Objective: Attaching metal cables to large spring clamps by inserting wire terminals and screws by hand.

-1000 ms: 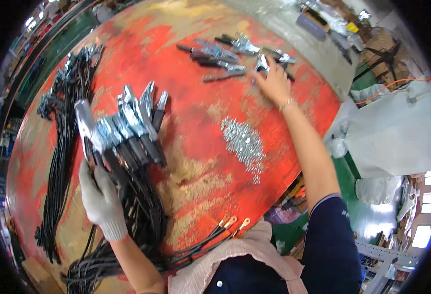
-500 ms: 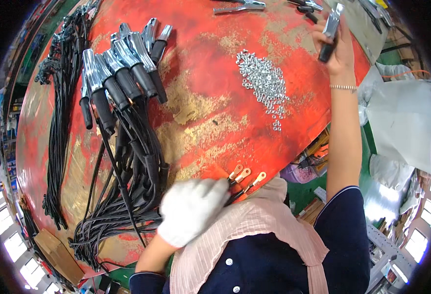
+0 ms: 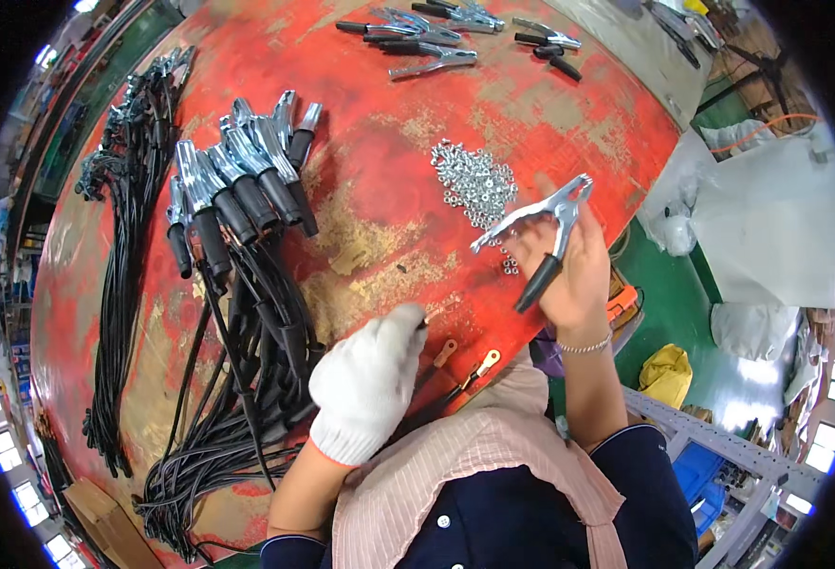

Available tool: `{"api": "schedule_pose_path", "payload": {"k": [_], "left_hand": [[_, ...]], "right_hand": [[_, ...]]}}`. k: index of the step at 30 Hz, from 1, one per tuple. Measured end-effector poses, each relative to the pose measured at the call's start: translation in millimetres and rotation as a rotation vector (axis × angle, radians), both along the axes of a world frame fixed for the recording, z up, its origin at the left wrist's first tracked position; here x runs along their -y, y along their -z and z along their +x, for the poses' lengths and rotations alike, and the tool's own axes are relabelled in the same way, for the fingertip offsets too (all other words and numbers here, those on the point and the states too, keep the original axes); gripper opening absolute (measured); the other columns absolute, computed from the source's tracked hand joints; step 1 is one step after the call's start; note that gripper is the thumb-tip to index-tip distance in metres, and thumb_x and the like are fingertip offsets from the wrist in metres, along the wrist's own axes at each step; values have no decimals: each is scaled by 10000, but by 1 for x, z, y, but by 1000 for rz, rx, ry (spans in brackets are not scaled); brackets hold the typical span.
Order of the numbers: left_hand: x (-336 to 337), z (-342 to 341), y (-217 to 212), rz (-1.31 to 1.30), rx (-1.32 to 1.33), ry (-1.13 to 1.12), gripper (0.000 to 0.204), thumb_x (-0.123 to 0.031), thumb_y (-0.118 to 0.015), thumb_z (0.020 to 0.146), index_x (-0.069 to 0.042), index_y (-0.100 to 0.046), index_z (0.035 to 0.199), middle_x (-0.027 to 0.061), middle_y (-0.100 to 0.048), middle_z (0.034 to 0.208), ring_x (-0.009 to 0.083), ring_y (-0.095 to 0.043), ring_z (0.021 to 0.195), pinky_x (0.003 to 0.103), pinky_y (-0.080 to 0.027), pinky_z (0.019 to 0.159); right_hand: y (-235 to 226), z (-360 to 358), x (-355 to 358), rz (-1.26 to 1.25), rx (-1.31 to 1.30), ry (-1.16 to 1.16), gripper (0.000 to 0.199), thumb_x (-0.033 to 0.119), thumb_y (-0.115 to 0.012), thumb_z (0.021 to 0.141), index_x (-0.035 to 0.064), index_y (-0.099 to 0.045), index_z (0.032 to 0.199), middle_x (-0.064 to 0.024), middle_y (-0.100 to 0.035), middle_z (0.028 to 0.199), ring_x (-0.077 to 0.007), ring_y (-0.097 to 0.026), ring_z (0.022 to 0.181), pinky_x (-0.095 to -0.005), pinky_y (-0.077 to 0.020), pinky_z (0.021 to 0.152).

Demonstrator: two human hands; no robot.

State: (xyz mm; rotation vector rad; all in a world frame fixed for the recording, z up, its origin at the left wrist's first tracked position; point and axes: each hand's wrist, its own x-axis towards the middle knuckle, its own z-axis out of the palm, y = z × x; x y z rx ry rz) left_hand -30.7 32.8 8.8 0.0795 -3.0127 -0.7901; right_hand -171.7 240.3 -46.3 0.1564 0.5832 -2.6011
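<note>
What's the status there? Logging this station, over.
Right hand holds a metal clamp above the table edge. Gloved left hand grips a lugged cable. Nut pile just ahead.

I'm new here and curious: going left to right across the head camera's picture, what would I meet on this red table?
Bundle of black cables → row of clamps with black handles → gloved left hand → pile of small nuts → bare right hand holding a metal clamp.

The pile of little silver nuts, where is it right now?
In the head view the pile of nuts lies on the red table, right of centre, just above the metal clamp held in the bare right hand.
</note>
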Motion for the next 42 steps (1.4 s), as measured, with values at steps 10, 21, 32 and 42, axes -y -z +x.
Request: {"api": "schedule_pose_path", "payload": {"k": [10,21,32,42], "left_hand": [[17,-19,37,987,401,-210,256,-264,-638,892,-12,-609,926,4,-594,745,66,-504,689,244,-435,631],[12,-25,27,851,432,-228,224,-233,-624,911,-12,-633,877,-2,-590,668,59,-538,614,242,-434,553],[10,-30,21,789,482,-195,248,-260,-625,910,-16,-647,868,15,-598,667,64,-533,608,250,-443,559],[10,-32,28,742,465,-155,222,-235,-575,929,-26,-634,975,45,-619,718,96,-574,672,271,-470,623]], "right_hand": [[-4,51,29,432,-245,12,455,269,-555,955,17,-384,1294,-180,-528,1239,-374,-509,1212,-486,-445,1005],[-11,60,33,638,-510,-8,511,281,-605,923,2,-331,1251,-202,-492,1208,-392,-566,1133,-491,-503,942],[-9,63,31,680,-511,1,525,307,-617,913,14,-332,1243,-198,-488,1196,-373,-580,1117,-475,-517,928],[-6,58,30,616,-448,-43,484,309,-614,918,17,-369,1216,-179,-542,1141,-368,-579,1120,-502,-478,966]]}}
